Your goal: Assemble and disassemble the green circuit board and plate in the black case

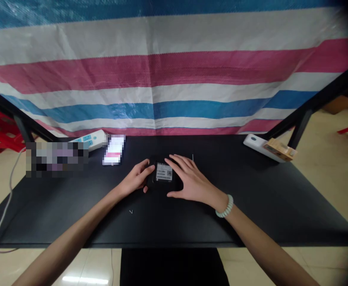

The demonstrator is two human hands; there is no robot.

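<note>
A flat black device with a white label (164, 172), printed with barcodes and a square code, is at the middle of the black table. My left hand (137, 176) grips its left edge, thumb on top and fingers curled at the side. Over its right side, my right hand (191, 178) is open with fingers spread and thumb apart; I cannot tell whether the fingertips touch the device. A thin silver rod (193, 157) shows just beyond the right fingers. Small silver pieces (131, 211), perhaps screws, lie nearer me on the left.
Toward the back left are a lit phone (114, 149), a white power strip (95, 140) and a blurred-out item (57, 159). A white oblong object (260, 147) and a small yellow-brown box (279, 150) stand back right. A striped sheet (152, 75) hangs behind the table (221, 226).
</note>
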